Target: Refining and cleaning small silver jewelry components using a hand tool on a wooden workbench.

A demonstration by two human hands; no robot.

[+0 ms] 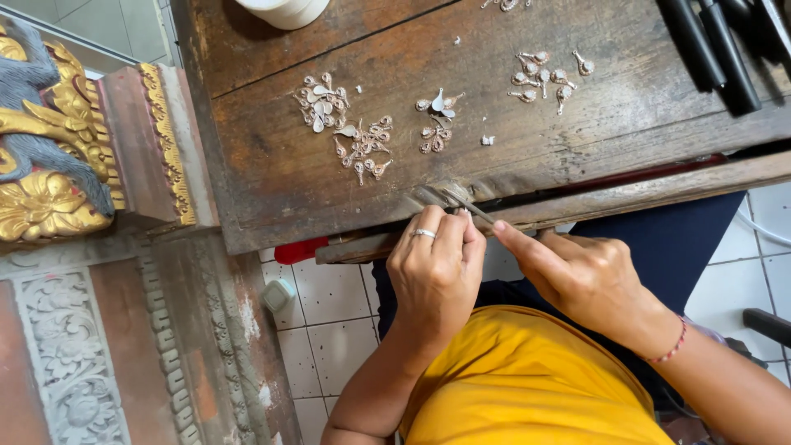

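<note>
While hands file, ornaments on bench

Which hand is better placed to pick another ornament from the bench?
Probably the left hand: it lies nearer the metal ornaments, while the right hand grips the slim file.

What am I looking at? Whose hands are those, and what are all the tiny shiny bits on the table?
The camera sits on a person's head and looks down, so these are that person's own two hands. The left hand, with a ring, pinches something tiny at the edge of the wooden bench. The right hand holds a thin metal tool against it. On the bench lie little silvery ornaments in small heaps, and dark tool handles at the far corner. Beside the bench stands a carved, gold-painted stand.
</note>
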